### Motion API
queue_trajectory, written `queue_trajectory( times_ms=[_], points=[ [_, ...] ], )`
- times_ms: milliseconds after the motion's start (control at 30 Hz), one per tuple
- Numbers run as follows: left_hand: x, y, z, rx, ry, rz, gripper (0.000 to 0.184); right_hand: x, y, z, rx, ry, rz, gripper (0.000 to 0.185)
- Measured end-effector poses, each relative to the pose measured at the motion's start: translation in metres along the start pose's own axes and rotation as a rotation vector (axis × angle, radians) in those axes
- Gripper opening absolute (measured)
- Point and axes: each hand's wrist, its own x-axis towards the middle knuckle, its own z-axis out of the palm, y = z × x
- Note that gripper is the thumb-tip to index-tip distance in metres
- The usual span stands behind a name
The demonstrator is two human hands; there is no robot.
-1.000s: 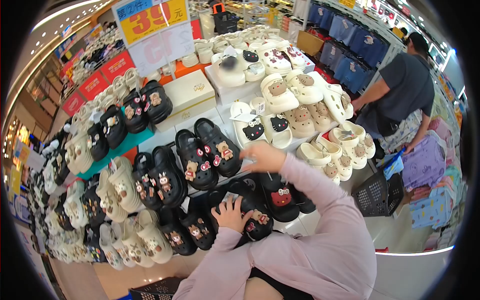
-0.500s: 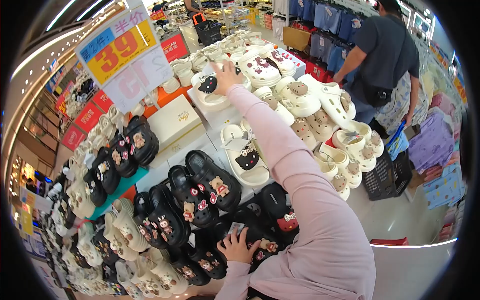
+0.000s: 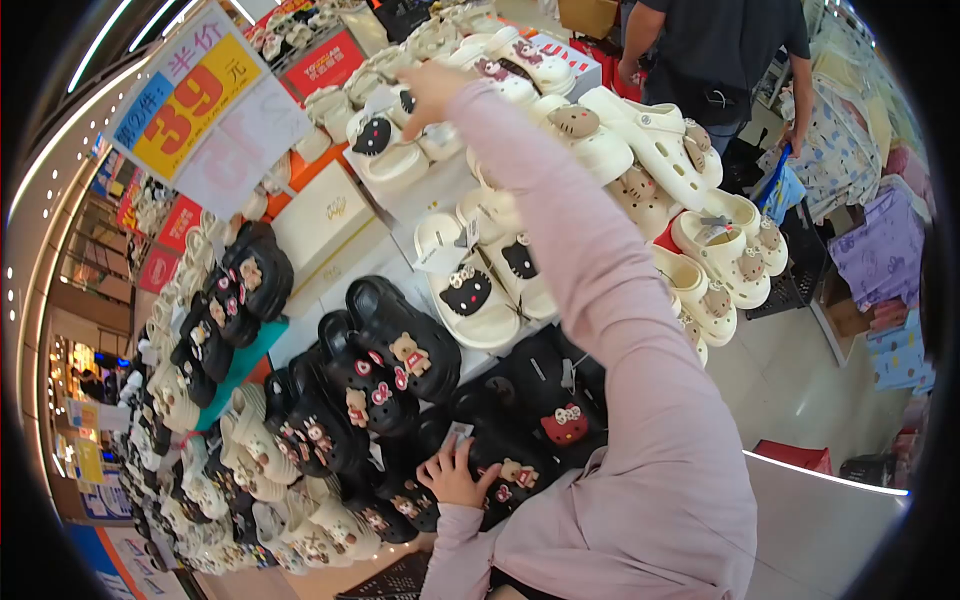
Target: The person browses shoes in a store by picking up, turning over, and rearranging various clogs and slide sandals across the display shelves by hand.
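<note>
Filling much of the view, the shoe display (image 3: 325,305) carries, near a long pale box (image 3: 330,222), the white slides (image 3: 388,168). They seem light, of soft foam, somewhat slippery but not fragile; the thick strap looks the best place to hold. The right hand (image 3: 432,92) is over them; I cannot tell if it grips. The left hand (image 3: 455,482), fingers spread wide, is at black clogs (image 3: 495,430). Smallest, the cat badge (image 3: 372,136) could perhaps come loose if pulled.
</note>
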Motion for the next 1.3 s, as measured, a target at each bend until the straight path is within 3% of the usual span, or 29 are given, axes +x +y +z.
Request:
queue_trajectory(
  times_ms=[67, 200, 267, 300, 333, 500, 567, 633, 733, 867, 900, 967, 1067, 1133, 1233, 1300],
  points=[
    [0.0, 0.0, -0.001, -0.006, -0.007, -0.007, 0.066, -0.054, 0.008, -0.02, -0.114, 0.021, -0.085, 0.088],
    [0.0, 0.001, 0.0, 0.001, 0.017, 0.002, 0.067, -0.166, 0.044, -0.011, 0.107, -0.132, -0.348, 0.075],
    [-0.002, 0.001, 0.0, 0.0, 0.023, 0.008, 0.065, -0.24, 0.042, -0.013, 0.132, -0.196, -0.315, 0.073],
    [-0.002, 0.0, 0.001, 0.017, 0.025, 0.008, 0.066, -0.275, 0.051, 0.002, 0.154, -0.109, -0.382, 0.077],
    [-0.004, 0.0, 0.0, 0.01, 0.03, 0.011, 0.066, -0.305, 0.052, 0.016, 0.127, -0.142, -0.325, 0.076],
    [-0.005, 0.0, 0.001, -0.007, 0.056, 0.025, 0.067, -0.42, 0.03, 0.137, 0.143, -0.316, 0.013, 0.112],
    [-0.007, -0.001, 0.005, -0.013, 0.077, 0.023, 0.067, -0.432, 0.013, 0.165, -0.118, -0.16, -0.036, 0.115],
    [-0.009, -0.001, 0.006, -0.004, 0.086, 0.015, 0.066, -0.432, 0.004, 0.16, -0.1, -0.26, 0.027, 0.116],
    [-0.009, 0.0, 0.005, 0.007, 0.083, 0.008, 0.066, -0.431, 0.012, 0.152, -0.036, -0.26, -0.05, 0.121],
    [-0.01, 0.003, 0.003, 0.003, 0.083, 0.008, 0.065, -0.446, 0.023, 0.132, -0.252, -0.252, 0.015, 0.122],
    [-0.011, 0.005, 0.003, 0.005, 0.087, 0.008, 0.065, -0.452, 0.034, 0.141, -0.291, -0.263, 0.039, 0.119],
    [-0.011, 0.003, 0.004, -0.012, 0.083, 0.027, 0.067, -0.458, 0.072, 0.185, -0.171, -0.008, -0.014, 0.104],
    [-0.014, 0.024, 0.0, 0.142, 0.1, -0.033, 0.068, -0.449, 0.067, 0.156, -0.189, -0.209, -0.149, 0.092],
    [-0.011, 0.05, -0.007, 0.151, 0.111, 0.011, 0.068, -0.441, 0.068, 0.145, -0.159, -0.218, -0.193, 0.085],
    [-0.002, 0.09, -0.01, -0.224, 0.006, 0.241, 0.076, -0.431, 0.077, 0.149, -0.115, -0.216, -0.251, 0.081],
    [0.004, 0.119, -0.005, -0.281, -0.078, 0.275, 0.085, -0.426, 0.084, 0.149, -0.073, -0.24, -0.278, 0.083]
  ],
)
